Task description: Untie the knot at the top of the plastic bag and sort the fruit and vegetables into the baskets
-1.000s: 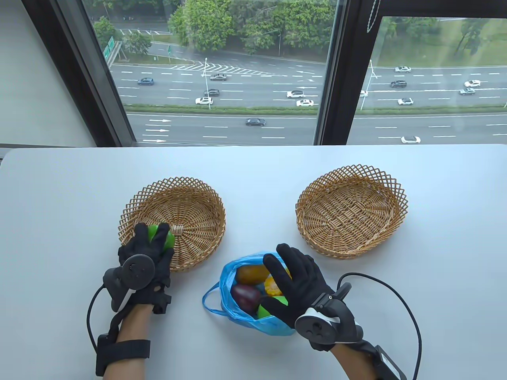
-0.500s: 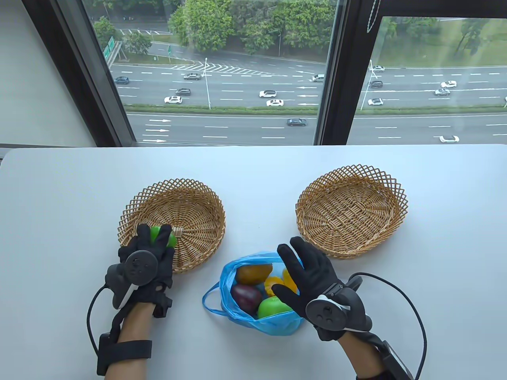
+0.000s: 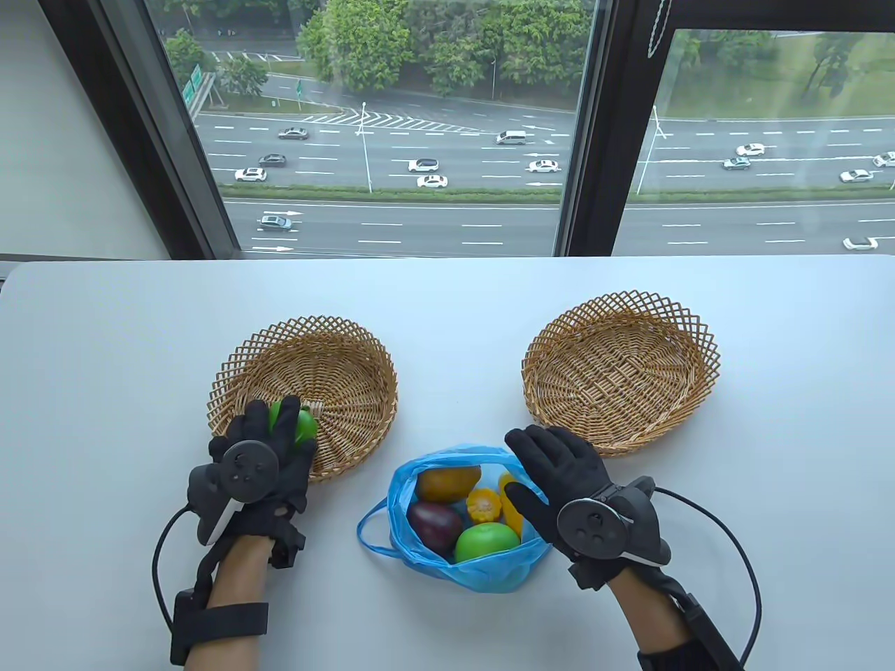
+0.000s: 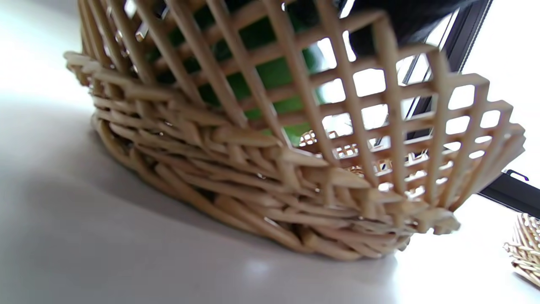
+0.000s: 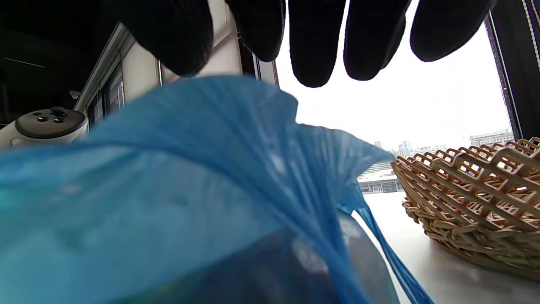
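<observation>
My left hand [image 3: 262,458] grips a green fruit [image 3: 301,424] inside the left basket [image 3: 349,349], near its front rim; next, let go. The untied blue bag [image 3: 398,489] sits between. My right hand [image 3: 559,475], fingers relaxed, hovers over its right edge. The right basket [image 3: 699,335] is bare.

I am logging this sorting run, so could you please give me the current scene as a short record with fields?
bag: blue plastic bag open on the table, knot undone
bag contents: green fruit, purple one, corn piece, orange-yellow one, a yellow piece partly hidden
left hand: left hand grips a green item inside the left basket
right hand: right hand open over the bag's right edge, holding nothing
right basket: right basket holds nothing yet
progress: sorting just begun
</observation>
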A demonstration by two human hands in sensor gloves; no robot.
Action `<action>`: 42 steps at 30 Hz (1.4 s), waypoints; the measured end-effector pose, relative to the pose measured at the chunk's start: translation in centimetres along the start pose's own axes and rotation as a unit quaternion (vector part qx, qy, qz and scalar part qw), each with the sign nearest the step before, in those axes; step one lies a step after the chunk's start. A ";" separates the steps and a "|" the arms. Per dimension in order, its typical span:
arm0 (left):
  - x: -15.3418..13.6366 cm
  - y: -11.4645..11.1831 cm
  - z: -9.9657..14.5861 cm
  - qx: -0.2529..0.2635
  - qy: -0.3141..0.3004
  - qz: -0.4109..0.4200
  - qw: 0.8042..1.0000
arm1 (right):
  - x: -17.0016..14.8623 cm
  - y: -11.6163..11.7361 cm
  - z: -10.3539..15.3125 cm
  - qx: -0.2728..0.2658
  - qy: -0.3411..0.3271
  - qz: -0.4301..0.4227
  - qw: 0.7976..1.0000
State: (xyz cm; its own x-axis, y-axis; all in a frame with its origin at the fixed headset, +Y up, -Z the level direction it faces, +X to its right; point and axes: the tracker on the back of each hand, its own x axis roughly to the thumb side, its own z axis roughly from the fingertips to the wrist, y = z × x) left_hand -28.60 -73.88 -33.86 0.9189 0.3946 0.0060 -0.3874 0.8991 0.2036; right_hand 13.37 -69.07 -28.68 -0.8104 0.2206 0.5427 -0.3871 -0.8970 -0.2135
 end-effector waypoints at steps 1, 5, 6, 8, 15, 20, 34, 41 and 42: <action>0.2 0.2 0.1 0.006 -0.005 -0.001 1.000 | -0.2 0.1 0.1 0.008 0.002 -0.001 1.000; 1.4 1.1 1.0 0.046 -0.041 -0.012 0.998 | -0.4 0.3 0.0 0.032 0.004 0.009 0.999; 1.8 1.3 1.2 0.054 -0.052 -0.010 0.997 | -0.3 0.5 0.0 0.039 0.004 0.013 0.999; 2.8 1.7 1.8 0.063 -0.073 0.000 0.995 | -0.1 0.7 0.0 0.046 0.002 0.024 0.999; 6.5 2.0 3.8 0.038 -0.166 0.022 0.985 | 2.8 -0.7 -1.3 0.041 -0.013 0.094 0.995; 7.4 1.6 4.3 0.012 -0.188 0.021 0.982 | 5.6 0.3 -4.2 0.181 -0.009 0.154 0.971; 7.2 1.1 4.1 -0.029 -0.179 0.025 0.983 | 6.9 6.1 -8.2 0.354 0.035 0.292 0.888; 7.0 1.1 4.1 -0.023 -0.175 0.025 0.984 | 6.9 7.4 -8.4 0.369 0.045 0.324 0.870; 7.0 1.1 4.1 -0.024 -0.174 0.025 0.984 | 6.9 7.3 -8.3 0.371 0.045 0.321 0.870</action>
State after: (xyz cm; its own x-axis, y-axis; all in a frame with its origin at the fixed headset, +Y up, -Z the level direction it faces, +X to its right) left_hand -22.34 -70.88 -29.62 0.8657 0.3567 0.3512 -0.4276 0.8918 0.1481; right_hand 1.27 -70.91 -33.27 -0.7985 -0.4185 0.4328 0.5220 -0.8394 0.1514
